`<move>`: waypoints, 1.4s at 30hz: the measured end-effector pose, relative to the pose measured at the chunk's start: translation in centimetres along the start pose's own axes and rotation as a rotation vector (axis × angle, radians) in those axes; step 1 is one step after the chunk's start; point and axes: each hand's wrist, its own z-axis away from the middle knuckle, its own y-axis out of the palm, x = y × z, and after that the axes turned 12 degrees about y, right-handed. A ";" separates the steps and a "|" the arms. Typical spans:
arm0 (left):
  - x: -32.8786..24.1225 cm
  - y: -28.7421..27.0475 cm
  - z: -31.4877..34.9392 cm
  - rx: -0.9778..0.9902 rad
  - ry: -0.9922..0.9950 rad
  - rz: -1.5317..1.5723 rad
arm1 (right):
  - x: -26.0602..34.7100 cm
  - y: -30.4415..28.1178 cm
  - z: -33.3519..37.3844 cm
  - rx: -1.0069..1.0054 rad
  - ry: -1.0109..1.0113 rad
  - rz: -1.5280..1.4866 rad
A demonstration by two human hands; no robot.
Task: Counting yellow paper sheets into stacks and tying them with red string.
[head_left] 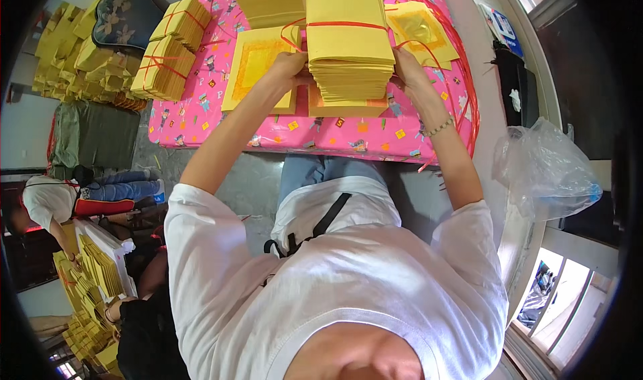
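Observation:
A thick stack of yellow paper [348,52] with a red string [347,25] across its top stands in front of me on the pink table cover. My left hand [290,66] grips the stack's left side, fingers partly hidden behind it. On the opposite side my right hand [409,68], below a beaded bracelet, holds it too, its fingertips out of sight. Loose string ends loop out beside both hands. Just left of the stack lies a yellow paper pile [258,62] with an orange-gold printed square. Another printed yellow sheet [422,30] lies at right.
String-tied yellow bundles [162,68] sit at the table's left edge, near a heap of bundles [80,65] and a dark floral cushion [127,15]. Long red strings [462,65] hang along the right edge. A clear plastic bag [549,169] stands right. Other people [53,202] handle yellow paper at lower left.

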 end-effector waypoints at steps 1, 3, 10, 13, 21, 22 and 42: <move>0.1 0.0 -0.3 -0.004 -0.025 0.091 | 0.0 0.0 -0.3 -0.002 -0.001 -0.002; 0.5 0.1 -0.7 0.005 -0.013 0.066 | 0.0 -0.2 -0.9 0.018 0.032 0.029; 2.6 0.2 -2.0 -0.047 0.067 0.165 | 0.6 0.7 0.4 -0.009 -0.007 0.040; 3.1 0.3 -2.5 -0.007 0.005 0.369 | 0.5 0.6 0.0 0.072 -0.026 0.012; 3.3 -0.3 -3.4 0.044 0.057 0.422 | -0.8 1.7 -1.3 0.099 -0.040 -0.207; 3.5 -0.2 -2.6 0.046 0.065 0.429 | -1.0 1.8 -1.5 0.099 -0.046 -0.208; 0.2 2.5 2.1 0.071 0.251 0.586 | -0.4 3.9 3.7 0.213 -0.312 -0.565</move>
